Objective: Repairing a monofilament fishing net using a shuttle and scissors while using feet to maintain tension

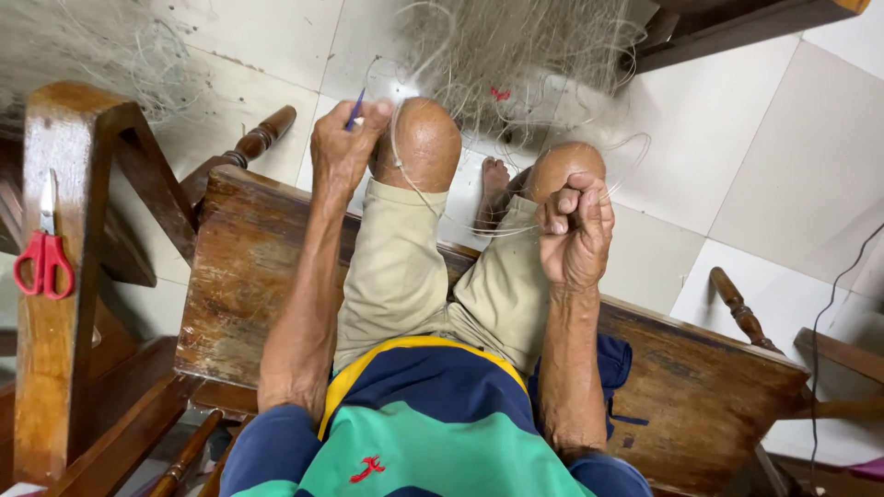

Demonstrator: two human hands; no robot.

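Gripping a thin blue netting needle (355, 109), the left hand (341, 147) is closed; the right hand (575, 230) is fisted on pale monofilament line (479, 232), which could snag on the knees.

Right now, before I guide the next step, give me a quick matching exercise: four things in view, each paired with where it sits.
Things:
1. red-handled scissors
2. blue tool
3. right hand
4. fishing net

Places:
A. heaped on the tiled floor past the knees
B. resting on the wooden chair arm at the left
C. closed in a fist over thin line by the right knee
D. pinched in the left hand beside the left knee

Pairs: 1-B, 2-D, 3-C, 4-A
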